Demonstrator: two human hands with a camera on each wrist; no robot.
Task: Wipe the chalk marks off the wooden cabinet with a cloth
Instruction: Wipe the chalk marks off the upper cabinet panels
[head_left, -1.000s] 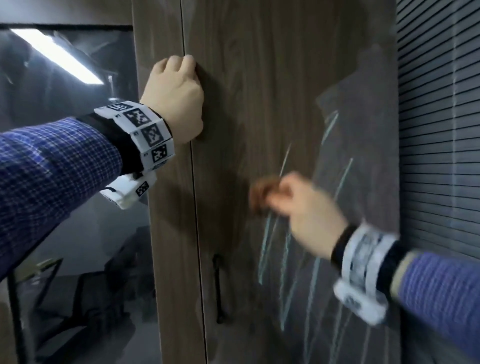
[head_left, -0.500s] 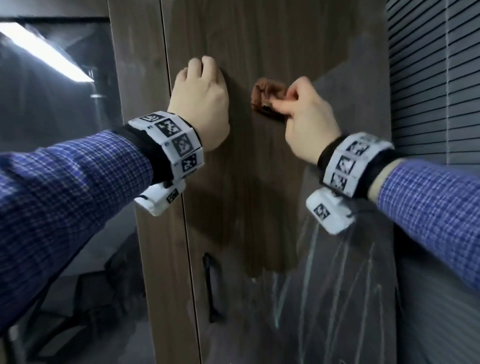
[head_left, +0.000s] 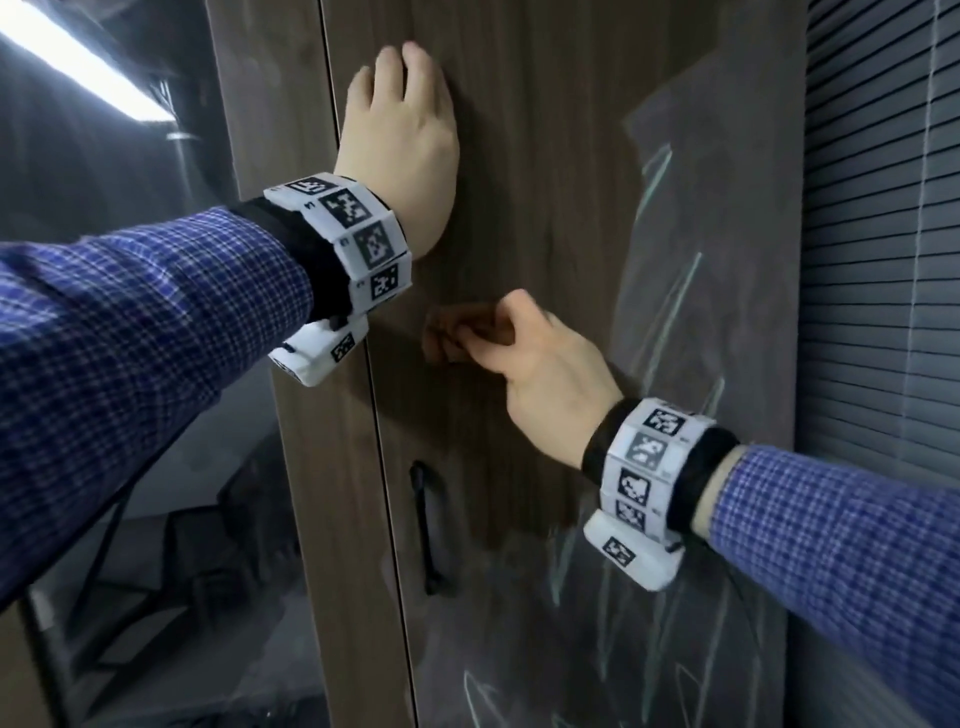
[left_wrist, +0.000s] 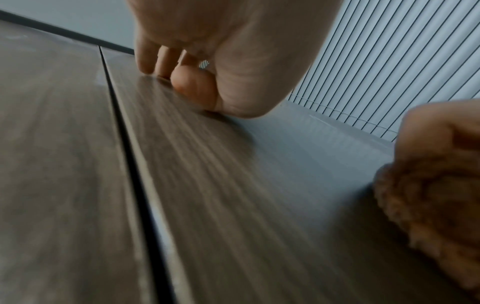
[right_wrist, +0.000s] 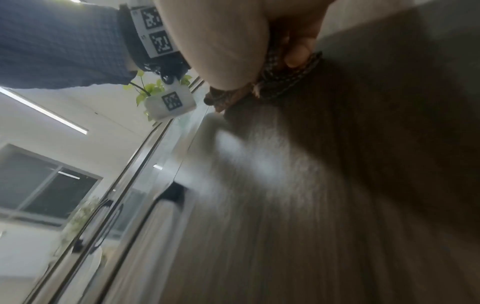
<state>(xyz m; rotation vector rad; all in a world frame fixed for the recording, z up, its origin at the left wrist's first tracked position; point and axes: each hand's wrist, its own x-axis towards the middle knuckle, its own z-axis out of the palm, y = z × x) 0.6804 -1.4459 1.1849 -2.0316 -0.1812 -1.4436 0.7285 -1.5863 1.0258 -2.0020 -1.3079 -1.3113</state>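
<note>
Left hand flat against the dark wood-grain cabinet door, just right of the vertical seam between the two doors, near the top of the head view; fingers straight and pressed to the panel, grip wide and holding nothing. From the left wrist view, fingertips and thumb touching the wood.

Right hand lower on the same door, below the left hand and clear of it, grip narrow around a small bunched brown cloth, pinched between thumb and curled fingers. Cloth pressed against the wood, somewhat blurred. In the right wrist view, the cloth bunched under the fingers and touching the panel.

Pale greenish chalk marks as long slanted strokes on the right part of the door, right of the right hand, with more strokes toward the lower edge. Cloth left of these strokes, not on them.

Black vertical door handle below the right hand, just beside the seam. Grey slatted blinds beyond the cabinet's right edge.
</note>
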